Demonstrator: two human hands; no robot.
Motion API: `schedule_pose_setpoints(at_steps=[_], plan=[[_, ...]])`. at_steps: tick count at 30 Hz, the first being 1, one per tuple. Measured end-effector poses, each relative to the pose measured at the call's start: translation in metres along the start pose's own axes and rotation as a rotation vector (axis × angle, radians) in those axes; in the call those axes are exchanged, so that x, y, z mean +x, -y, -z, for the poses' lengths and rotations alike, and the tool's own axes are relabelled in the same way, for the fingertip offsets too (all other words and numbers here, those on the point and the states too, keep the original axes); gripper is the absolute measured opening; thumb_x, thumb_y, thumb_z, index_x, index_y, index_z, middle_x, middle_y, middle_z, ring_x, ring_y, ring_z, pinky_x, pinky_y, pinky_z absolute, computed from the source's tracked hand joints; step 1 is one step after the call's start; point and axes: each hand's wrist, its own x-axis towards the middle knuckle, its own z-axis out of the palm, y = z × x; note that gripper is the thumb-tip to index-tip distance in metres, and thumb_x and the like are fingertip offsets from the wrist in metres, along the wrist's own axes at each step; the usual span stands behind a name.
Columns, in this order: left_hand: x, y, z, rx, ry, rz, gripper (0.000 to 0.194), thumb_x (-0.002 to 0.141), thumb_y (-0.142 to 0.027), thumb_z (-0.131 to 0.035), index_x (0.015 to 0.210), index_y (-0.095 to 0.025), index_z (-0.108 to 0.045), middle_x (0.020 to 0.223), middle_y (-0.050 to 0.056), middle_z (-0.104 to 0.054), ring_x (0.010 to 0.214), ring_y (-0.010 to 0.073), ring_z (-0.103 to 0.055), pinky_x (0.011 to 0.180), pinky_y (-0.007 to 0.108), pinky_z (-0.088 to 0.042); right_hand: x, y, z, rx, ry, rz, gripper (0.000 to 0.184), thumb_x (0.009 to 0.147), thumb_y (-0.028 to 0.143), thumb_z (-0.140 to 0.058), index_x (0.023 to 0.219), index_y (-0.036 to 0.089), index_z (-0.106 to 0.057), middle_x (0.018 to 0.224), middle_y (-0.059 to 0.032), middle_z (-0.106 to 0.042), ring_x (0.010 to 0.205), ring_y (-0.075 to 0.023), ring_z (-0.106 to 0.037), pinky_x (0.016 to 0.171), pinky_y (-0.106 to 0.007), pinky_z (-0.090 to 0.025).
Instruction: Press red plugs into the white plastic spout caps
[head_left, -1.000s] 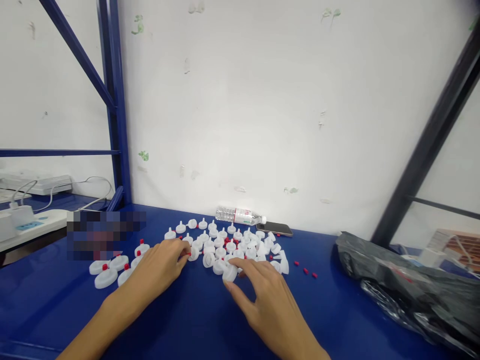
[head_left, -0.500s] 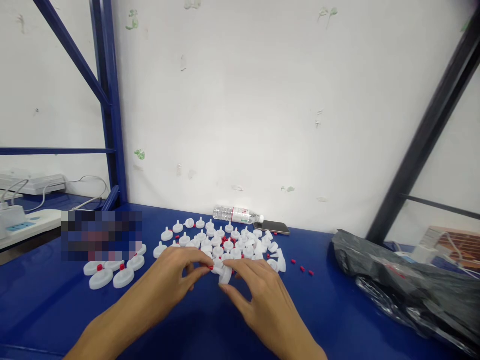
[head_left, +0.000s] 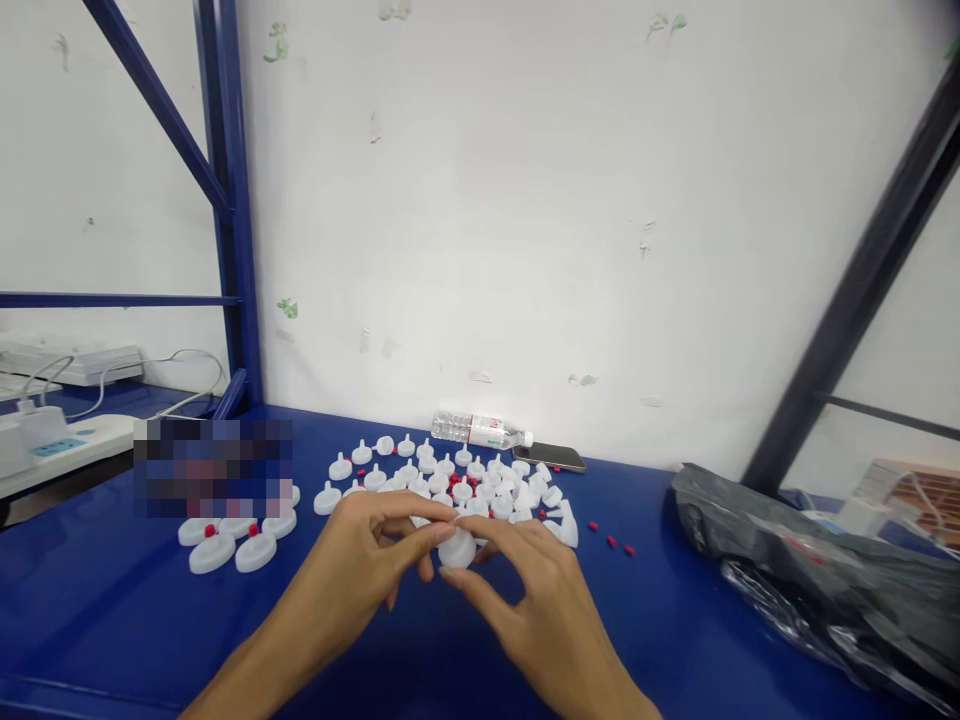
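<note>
My right hand (head_left: 536,585) grips a white round plastic cap (head_left: 457,548) between thumb and fingers, lifted just above the blue table (head_left: 675,620). My left hand (head_left: 367,560) meets it from the left, its thumb and forefinger pinched at the cap's top edge; what they pinch is too small to make out. Behind both hands lies a pile of white caps (head_left: 450,482) with small red plugs (head_left: 454,480) scattered among them. At the left sits a group of caps with red plugs fitted (head_left: 236,540).
A water bottle (head_left: 480,431) and a phone (head_left: 549,457) lie by the wall. A black plastic bag (head_left: 817,570) fills the right side. Loose red plugs (head_left: 611,540) lie right of the pile. A power strip (head_left: 60,445) and blue shelf posts (head_left: 232,200) stand at the left.
My right hand picked a cap from the pile and drew it toward me. My left hand left the pile and came across to meet the cap.
</note>
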Motion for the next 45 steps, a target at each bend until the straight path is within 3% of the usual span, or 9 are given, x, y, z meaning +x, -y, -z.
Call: schedule_pose_setpoints(at_steps=[3, 7, 12, 16, 22, 29, 38, 42, 45], plan=[[0.002, 0.001, 0.008, 0.026, -0.084, 0.003, 0.045, 0.081, -0.059, -0.066, 0.098, -0.02, -0.082, 0.064, 0.001, -0.07, 0.042, 0.0115, -0.051, 0.04, 0.024, -0.04, -0.001, -0.002, -0.001, -0.029, 0.0, -0.028, 0.046, 0.094, 0.031, -0.076, 0.138, 0.036, -0.062, 0.105, 0.0027, -0.079, 0.092, -0.0239, -0.071, 0.088, -0.04, -0.052], [0.007, 0.001, 0.057, 0.405, -0.479, -0.105, 0.038, 0.081, -0.058, -0.066, 0.096, -0.026, -0.081, 0.08, 0.0, -0.078, 0.066, 0.0173, -0.066, 0.068, 0.028, -0.051, -0.002, -0.002, 0.0, -0.084, -0.02, -0.043, 0.04, 0.103, 0.034, -0.061, 0.143, 0.036, -0.057, 0.104, 0.0009, -0.078, 0.098, -0.0255, -0.072, 0.09, -0.043, -0.053], [0.012, 0.016, 0.135, 0.906, -0.595, 0.116, 0.035, 0.094, -0.051, -0.053, 0.105, -0.025, -0.072, 0.098, 0.0, -0.08, 0.092, 0.024, -0.069, 0.073, 0.028, -0.041, -0.001, 0.001, 0.0, -0.127, -0.017, -0.014, 0.033, 0.105, 0.03, -0.058, 0.138, 0.033, -0.06, 0.105, -0.0009, -0.078, 0.096, -0.025, -0.072, 0.093, -0.043, -0.054], [0.016, 0.04, 0.166, 0.951, -0.499, 0.289, 0.034, 0.093, -0.05, -0.052, 0.097, -0.023, -0.073, 0.081, -0.002, -0.079, 0.078, 0.0216, -0.069, 0.064, 0.025, -0.038, 0.0, 0.0, -0.001, -0.134, -0.014, 0.006, 0.031, 0.105, 0.027, -0.057, 0.136, 0.032, -0.061, 0.109, -0.0018, -0.077, 0.097, -0.0242, -0.072, 0.094, -0.041, -0.054], [0.026, 0.075, 0.17, 0.947, -0.382, 0.288, 0.023, 0.086, -0.038, -0.059, 0.08, -0.022, -0.074, 0.083, -0.001, -0.08, 0.075, 0.0201, -0.068, 0.064, 0.025, -0.038, 0.0, -0.002, -0.003, -0.15, 0.017, -0.012, 0.024, 0.105, 0.028, -0.057, 0.127, 0.031, -0.066, 0.112, -0.0015, -0.078, 0.095, -0.0251, -0.072, 0.092, -0.042, -0.054], [0.037, 0.099, 0.172, 0.967, -0.373, 0.302, 0.024, 0.084, -0.036, -0.057, 0.072, -0.023, -0.073, 0.072, -0.005, -0.077, 0.074, 0.017, -0.067, 0.064, 0.022, -0.037, 0.0, -0.001, -0.002, -0.148, 0.041, -0.012, 0.02, 0.106, 0.026, -0.056, 0.12, 0.029, -0.069, 0.113, -0.0004, -0.078, 0.093, -0.0242, -0.071, 0.09, -0.041, -0.053], [0.037, 0.1, 0.17, 0.959, -0.347, 0.282, 0.026, 0.086, -0.034, -0.055, 0.078, -0.022, -0.077, 0.08, -0.003, -0.08, 0.081, 0.0191, -0.07, 0.069, 0.023, -0.042, 0.001, 0.001, -0.001, -0.192, 0.05, 0.003, 0.019, 0.107, 0.028, -0.053, 0.115, 0.029, -0.07, 0.11, -0.0015, -0.078, 0.094, -0.0231, -0.072, 0.091, -0.04, -0.053], [0.031, 0.085, 0.167, 0.964, -0.33, 0.254, 0.032, 0.09, -0.041, -0.055, 0.1, -0.021, -0.078, 0.096, 0.0, -0.081, 0.081, 0.02, -0.071, 0.07, 0.024, -0.044, 0.001, 0.001, -0.001, -0.195, 0.054, -0.014, 0.018, 0.106, 0.026, -0.054, 0.114, 0.03, -0.07, 0.108, 0.0, -0.078, 0.092, -0.0234, -0.071, 0.091, -0.04, -0.052], [0.027, 0.064, 0.161, 0.987, -0.325, 0.198, 0.045, 0.093, -0.048, -0.051, 0.117, -0.018, -0.074, 0.117, 0.009, -0.077, 0.101, 0.0297, -0.07, 0.076, 0.03, -0.045, 0.001, 0.001, -0.001, -0.182, 0.063, -0.031, 0.017, 0.106, 0.025, -0.055, 0.113, 0.031, -0.069, 0.108, 0.0015, -0.078, 0.092, -0.0235, -0.07, 0.09, -0.04, -0.051]])
